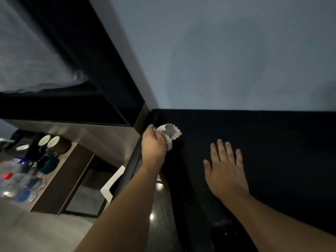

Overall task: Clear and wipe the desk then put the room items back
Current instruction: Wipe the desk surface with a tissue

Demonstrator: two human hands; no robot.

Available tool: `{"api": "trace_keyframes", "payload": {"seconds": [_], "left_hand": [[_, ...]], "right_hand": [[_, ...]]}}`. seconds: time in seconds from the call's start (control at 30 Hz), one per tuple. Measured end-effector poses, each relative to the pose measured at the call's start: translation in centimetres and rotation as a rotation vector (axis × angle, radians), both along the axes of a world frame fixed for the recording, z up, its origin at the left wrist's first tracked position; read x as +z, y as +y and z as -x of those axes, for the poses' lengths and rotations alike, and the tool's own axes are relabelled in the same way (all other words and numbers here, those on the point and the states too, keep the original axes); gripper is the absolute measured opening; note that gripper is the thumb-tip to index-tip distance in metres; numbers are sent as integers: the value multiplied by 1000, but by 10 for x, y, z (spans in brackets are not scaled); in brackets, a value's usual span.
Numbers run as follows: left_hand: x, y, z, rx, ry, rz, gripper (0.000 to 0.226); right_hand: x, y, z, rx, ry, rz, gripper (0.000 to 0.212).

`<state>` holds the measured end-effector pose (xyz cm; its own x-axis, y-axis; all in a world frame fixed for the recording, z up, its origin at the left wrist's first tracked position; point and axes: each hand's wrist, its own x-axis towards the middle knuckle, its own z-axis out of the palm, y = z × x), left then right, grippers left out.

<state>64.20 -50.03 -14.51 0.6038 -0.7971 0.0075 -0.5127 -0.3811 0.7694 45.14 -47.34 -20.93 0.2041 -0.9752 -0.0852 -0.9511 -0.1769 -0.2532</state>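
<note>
At centre frame, the left hand grips a crumpled cloth in the dark desk corner, while the right hand lies flat, fingers spread. Overlapping strokes outward from the corner would likely clean best.

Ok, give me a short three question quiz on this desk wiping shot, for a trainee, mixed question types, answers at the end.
1. True or false: the left hand grips the white cloth.
2. The right hand is: A) holding a mug, B) spread flat on the dark desk, C) out of view.
3. Fill in: the cloth is at the desk's far ____ corner.

Key: 1 true; 2 B; 3 left.
</note>
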Motion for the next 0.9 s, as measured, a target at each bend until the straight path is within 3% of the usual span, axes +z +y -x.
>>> {"api": "trace_keyframes", "payload": {"seconds": [0.1, 0.17, 0.27, 0.33, 0.43, 0.67, 0.9], "left_hand": [[-17, -60, 8, -23, 8, 38, 48], [-36, -92, 15, 15, -23, -53, 52], [-63, -115, 36, -46, -383, -322, 63], [-73, -122, 50, -162, -537, -324, 68], [-81, -128, 64, -329, -617, -299, 77], [-76, -98, 38, -892, -569, -33, 54], [-80, -25, 18, -1007, -500, -34, 48]], "right_hand": [[-8, -1, -3, -11, -10, 10, 63], [-13, -3, -4, -37, 8, 35, 63], [-23, -6, -4, -40, 10, 67, 58], [-26, -8, -4, -49, 18, 82, 57], [-26, -7, -4, -69, 24, 109, 60], [-11, 1, -3, -128, 24, 46, 65], [2, 1, -4, -112, 51, -42, 59]]}}
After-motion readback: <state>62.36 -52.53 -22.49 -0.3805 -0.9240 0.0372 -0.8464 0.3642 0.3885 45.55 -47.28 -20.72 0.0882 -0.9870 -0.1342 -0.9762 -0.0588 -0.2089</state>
